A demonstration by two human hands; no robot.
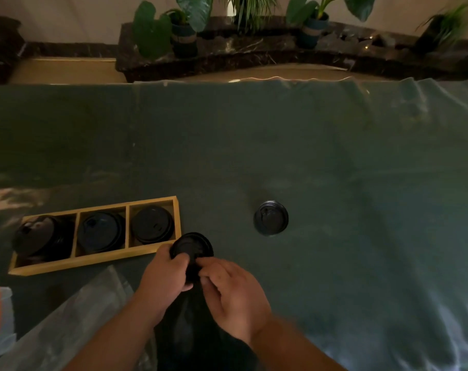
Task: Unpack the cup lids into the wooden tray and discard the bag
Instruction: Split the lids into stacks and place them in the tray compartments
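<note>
unpacking step: both hands, left [165, 274] and right [229, 287], grasp a stack of black lids [192, 250] at 6 o'clock. wooden tray [99, 259], at 8 o'clock, holds lids in all three compartments. one stray lid [271, 217] lies at 3 o'clock on the tabletop [334, 156]. next, likely swing the stack left into the tray.

Green-covered table [254, 145]: wooden tray [158, 251], lid [271, 217]

At lower centre, the left hand [163, 274] and right hand [233, 293] together grip a black lid [192, 246] beside the wooden tray [93, 259], whose three compartments hold black lids. Another lid [271, 217] lies alone right of centre on the green cloth [254, 143]
</note>
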